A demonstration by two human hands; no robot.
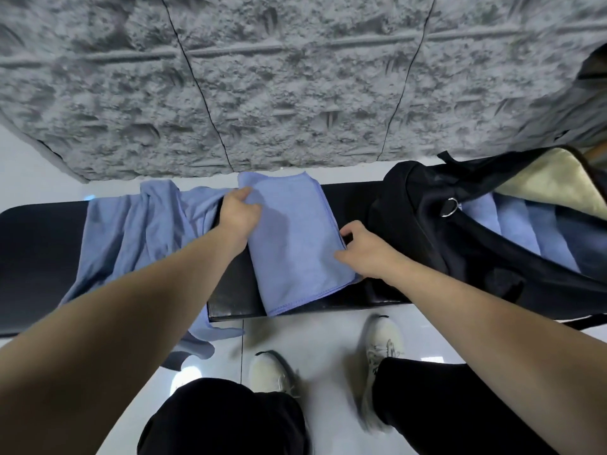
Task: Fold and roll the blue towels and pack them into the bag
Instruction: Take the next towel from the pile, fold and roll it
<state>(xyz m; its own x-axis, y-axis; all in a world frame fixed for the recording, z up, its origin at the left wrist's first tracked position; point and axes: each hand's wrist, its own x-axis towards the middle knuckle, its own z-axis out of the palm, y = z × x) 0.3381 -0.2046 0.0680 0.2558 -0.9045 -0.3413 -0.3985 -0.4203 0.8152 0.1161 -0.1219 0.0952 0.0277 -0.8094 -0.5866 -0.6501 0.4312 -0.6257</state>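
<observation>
- My left hand (pixel 238 213) curls its fingers over the far left edge of the folded towel (pixel 292 244), its grip pinching the cloth there.
- My right hand (pixel 364 249) rests at the towel's right edge with fingers bent; the grip seems to pinch the hem, though the fingertips are partly hidden.
- The folded towel is a long blue rectangle of soft, matte cloth with a stitched hem, lying across the black padded counter (pixel 39 257) and overhanging its near edge.
- Loose towels (pixel 138 234), the same blue, lie crumpled just to its left, draping off the counter toward the floor.
- The black bag (pixel 427 231) lies open on the right, with blue rolled towels (pixel 519 231) inside and a metal ring on its strap.
</observation>
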